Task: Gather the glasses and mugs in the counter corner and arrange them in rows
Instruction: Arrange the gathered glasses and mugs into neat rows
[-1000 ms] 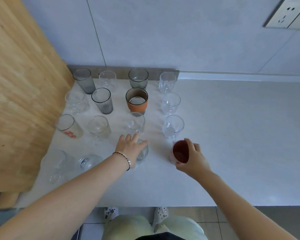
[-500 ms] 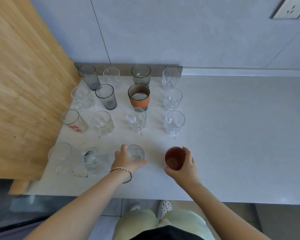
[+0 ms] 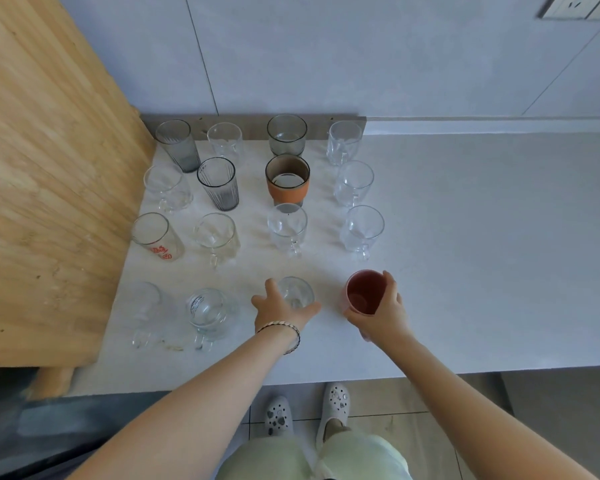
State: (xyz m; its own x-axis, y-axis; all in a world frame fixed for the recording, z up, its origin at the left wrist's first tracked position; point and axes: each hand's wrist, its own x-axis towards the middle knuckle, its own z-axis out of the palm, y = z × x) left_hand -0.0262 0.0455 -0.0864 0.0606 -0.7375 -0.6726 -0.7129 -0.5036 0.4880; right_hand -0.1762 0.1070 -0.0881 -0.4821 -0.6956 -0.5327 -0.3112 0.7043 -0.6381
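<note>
Now, left hand (image 3: pixel 280 311) in a curl round a clear glass (image 3: pixel 296 293), right hand (image 3: pixel 384 315) round the red cup (image 3: pixel 362 293).

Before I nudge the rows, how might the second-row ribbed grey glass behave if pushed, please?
The ribbed glass is tall with a narrower base, so a high push may tip it. It looks empty, so probably light. Being glass, likely fragile.

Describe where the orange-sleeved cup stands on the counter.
Head view, just left of centre: the orange-sleeved cup stands in the second row from the wall, between the grey tumbler behind it and a clear handled mug in front.
</note>
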